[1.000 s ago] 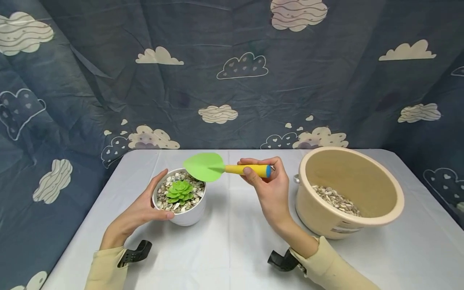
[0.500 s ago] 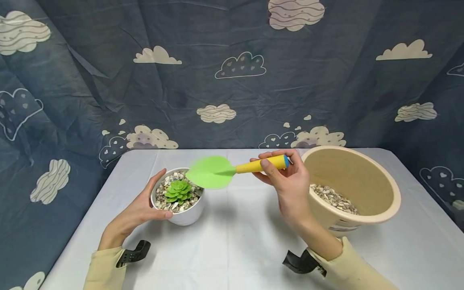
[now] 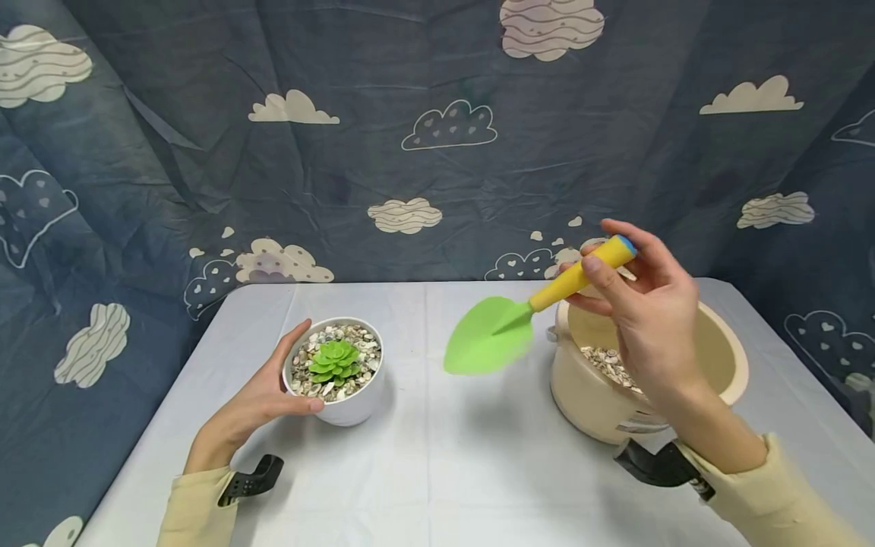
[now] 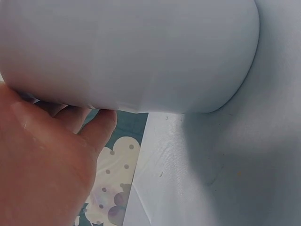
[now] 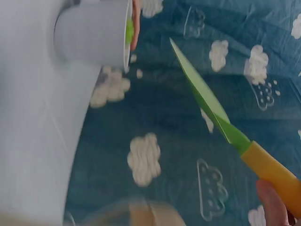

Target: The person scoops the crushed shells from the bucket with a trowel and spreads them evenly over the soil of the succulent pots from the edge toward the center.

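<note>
A white flowerpot [image 3: 355, 406] stands on the left of the table, filled with pale pebbles [image 3: 365, 346] around a green succulent [image 3: 335, 361]. My left hand [image 3: 256, 403] grips the pot's left side, thumb at the front; the left wrist view shows its fingers against the white wall [image 4: 141, 56]. My right hand [image 3: 652, 319] holds a trowel by its yellow handle [image 3: 574, 281], raised in front of the beige bucket [image 3: 588, 399]. The trowel's green blade [image 3: 488, 338] points left and down, apart from pot and bucket, with nothing seen on it.
The bucket holds more pebbles [image 3: 604, 365] at its bottom; my right hand and forearm hide part of it. Under everything lies a white tablecloth [image 3: 424, 456]. A dark blue curtain [image 3: 369, 167] with cloud prints hangs behind the table's back edge. Each wrist wears a black camera mount [image 3: 253, 480].
My right hand has moved right and up with the trowel, from the pot's rim to in front of the bucket. The blade has swung downward. My left hand stays on the flowerpot.
</note>
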